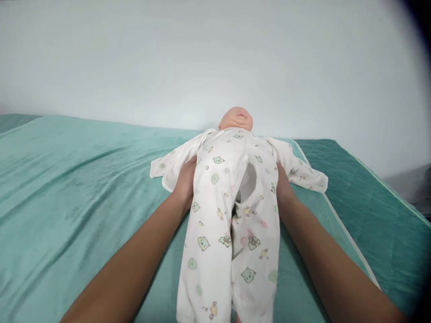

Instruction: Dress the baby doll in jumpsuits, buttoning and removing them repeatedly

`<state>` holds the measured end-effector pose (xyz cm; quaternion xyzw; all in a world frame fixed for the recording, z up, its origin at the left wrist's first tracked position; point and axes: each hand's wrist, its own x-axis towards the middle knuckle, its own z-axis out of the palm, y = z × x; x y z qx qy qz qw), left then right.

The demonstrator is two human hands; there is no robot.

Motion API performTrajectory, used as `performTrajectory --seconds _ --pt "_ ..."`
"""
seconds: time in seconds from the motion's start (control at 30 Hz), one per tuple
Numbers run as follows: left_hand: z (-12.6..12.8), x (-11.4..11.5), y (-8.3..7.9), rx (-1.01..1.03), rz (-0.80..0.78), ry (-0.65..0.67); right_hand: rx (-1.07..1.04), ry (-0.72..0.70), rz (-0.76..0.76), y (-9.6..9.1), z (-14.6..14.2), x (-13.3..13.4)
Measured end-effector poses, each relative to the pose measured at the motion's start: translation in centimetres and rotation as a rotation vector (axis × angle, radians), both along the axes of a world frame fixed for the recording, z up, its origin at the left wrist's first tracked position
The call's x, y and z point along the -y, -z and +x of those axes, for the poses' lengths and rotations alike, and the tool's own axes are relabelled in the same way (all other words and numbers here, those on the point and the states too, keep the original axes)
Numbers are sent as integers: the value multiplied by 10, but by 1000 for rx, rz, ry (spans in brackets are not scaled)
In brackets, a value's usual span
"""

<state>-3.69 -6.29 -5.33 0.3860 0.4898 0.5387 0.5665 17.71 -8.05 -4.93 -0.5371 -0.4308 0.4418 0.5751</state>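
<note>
A baby doll (236, 119) lies on its back on a teal bed cover, head toward the wall. It wears a white sleepsuit (218, 211) printed with small green bears. The sleeves spread out to both sides. My left hand (185, 181) rests against the doll's side at the waist, fingers tucked under the cloth. My right hand (283, 186) presses the opposite side, its fingers hidden behind the suit. The suit's front gapes open near the crotch.
The teal bed cover (74, 188) stretches wide to the left, with wrinkles. A quilted teal pad with white piping (346, 233) lies under the doll at the right. A plain white wall (202, 58) stands right behind the doll's head.
</note>
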Motion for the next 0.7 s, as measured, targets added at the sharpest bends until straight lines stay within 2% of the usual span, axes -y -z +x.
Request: performTrajectory --seconds 0.07,0.17,0.27,0.37,0.47,0.6,0.7 --pt "1 0 1 8 1 -8 -147 -55 -42 2 0 -2" --pt "3 0 -3 124 -43 102 -304 -174 -45 7 5 -9" --pt "6 3 -8 225 -78 232 -275 -238 -22 10 13 -13" --pt "7 6 -11 225 -133 301 -233 -262 8 9 18 -13" --pt "6 8 -10 165 -91 260 -217 -277 45 7 16 -10" --pt "0 14 -6 -43 104 105 -175 -285 117 4 12 -2" --pt "-9 29 -1 -251 241 -3 10 -215 222 7 12 16"
